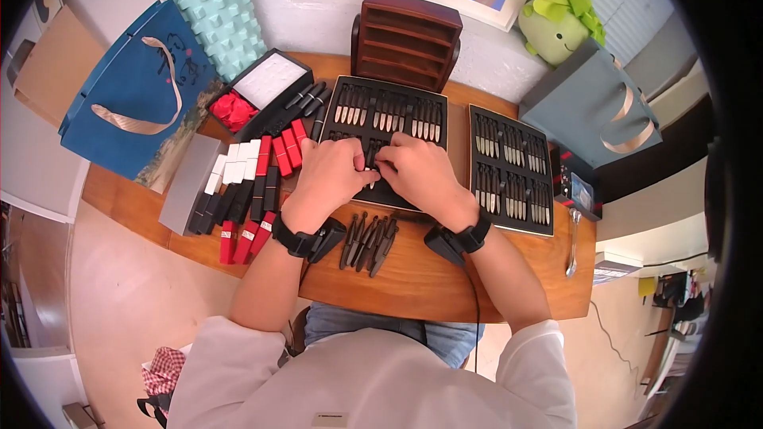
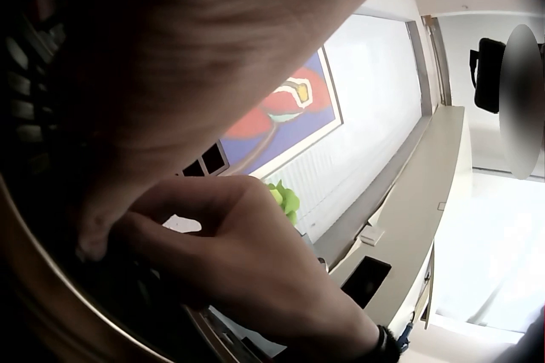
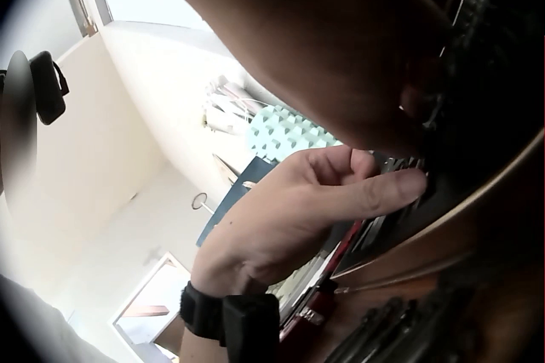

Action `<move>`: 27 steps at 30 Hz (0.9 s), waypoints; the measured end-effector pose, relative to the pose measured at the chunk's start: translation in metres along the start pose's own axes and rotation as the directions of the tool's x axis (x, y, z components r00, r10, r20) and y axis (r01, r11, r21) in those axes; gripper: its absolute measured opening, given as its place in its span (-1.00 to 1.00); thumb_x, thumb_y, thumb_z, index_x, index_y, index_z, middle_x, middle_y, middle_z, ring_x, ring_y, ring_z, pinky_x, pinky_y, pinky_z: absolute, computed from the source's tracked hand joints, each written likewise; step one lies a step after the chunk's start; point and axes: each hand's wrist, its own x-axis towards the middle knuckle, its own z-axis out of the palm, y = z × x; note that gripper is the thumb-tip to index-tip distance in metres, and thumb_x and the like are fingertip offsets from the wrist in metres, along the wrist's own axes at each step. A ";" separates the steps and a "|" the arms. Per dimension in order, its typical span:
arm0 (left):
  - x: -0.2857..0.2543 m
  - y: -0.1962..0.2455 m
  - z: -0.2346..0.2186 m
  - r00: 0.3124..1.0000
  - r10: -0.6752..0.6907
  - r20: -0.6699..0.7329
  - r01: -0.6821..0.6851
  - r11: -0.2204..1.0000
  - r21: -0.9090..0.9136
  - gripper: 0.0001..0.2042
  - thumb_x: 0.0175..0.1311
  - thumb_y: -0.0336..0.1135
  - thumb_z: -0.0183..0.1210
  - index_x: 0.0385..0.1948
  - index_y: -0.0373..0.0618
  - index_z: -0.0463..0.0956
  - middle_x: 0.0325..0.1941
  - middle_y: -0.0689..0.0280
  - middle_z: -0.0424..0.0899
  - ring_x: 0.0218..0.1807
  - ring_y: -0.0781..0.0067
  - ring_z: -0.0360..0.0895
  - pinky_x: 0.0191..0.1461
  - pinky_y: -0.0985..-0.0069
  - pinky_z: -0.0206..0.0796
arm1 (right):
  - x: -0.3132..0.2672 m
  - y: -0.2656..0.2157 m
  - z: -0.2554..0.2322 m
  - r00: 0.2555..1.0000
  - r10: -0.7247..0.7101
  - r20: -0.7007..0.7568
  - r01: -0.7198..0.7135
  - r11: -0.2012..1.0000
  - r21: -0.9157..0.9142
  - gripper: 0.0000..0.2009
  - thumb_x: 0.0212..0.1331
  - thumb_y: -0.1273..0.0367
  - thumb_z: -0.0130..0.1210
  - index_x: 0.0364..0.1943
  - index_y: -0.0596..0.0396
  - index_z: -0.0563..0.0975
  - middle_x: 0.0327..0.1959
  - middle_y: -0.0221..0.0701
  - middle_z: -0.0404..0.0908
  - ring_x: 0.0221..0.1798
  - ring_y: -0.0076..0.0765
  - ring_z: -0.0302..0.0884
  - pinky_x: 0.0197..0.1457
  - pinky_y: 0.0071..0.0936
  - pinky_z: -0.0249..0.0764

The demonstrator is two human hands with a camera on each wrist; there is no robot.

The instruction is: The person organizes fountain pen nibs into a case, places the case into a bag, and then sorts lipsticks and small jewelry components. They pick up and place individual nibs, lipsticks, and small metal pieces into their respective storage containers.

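Note:
Both hands meet over the lower compartments of the black tray point(image 1: 437, 103) in the head view. My left hand point(image 1: 338, 175) has its thumb and curled fingers round a slim dark piece with a pale tip point(image 1: 372, 185). From the other side, my right hand point(image 1: 421, 175) pinches at the same piece, its fingertips close to the left thumb. Rows of similar pieces point(image 1: 388, 121) fill the upper compartments. The right hand point(image 2: 255, 269) shows in the left wrist view, and the left hand point(image 3: 281, 214) in the right wrist view; the grip itself is dark there.
Loose dark pieces point(image 1: 369, 242) lie before the tray on the wooden table point(image 1: 413, 278). A second filled tray point(image 1: 511, 171) and a spoon point(image 1: 572, 246) are on the right. Red, white and black boxes point(image 1: 246, 183) and a blue bag point(image 1: 135, 95) stand left; a wooden rack point(image 1: 405, 40) stands behind.

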 end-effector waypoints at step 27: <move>0.004 0.012 -0.002 0.993 0.105 -0.045 -0.114 0.871 -0.477 -0.52 0.40 -0.24 0.58 -0.55 -0.11 0.37 -0.53 0.55 0.35 -0.42 0.74 0.28 -0.37 0.57 0.13 | -0.114 0.030 -0.065 0.979 -0.062 0.194 0.011 0.967 0.254 -0.85 0.23 0.34 0.43 -0.21 0.10 0.83 -0.31 -0.18 0.84 -0.27 0.08 0.81 -0.12 -0.12 0.71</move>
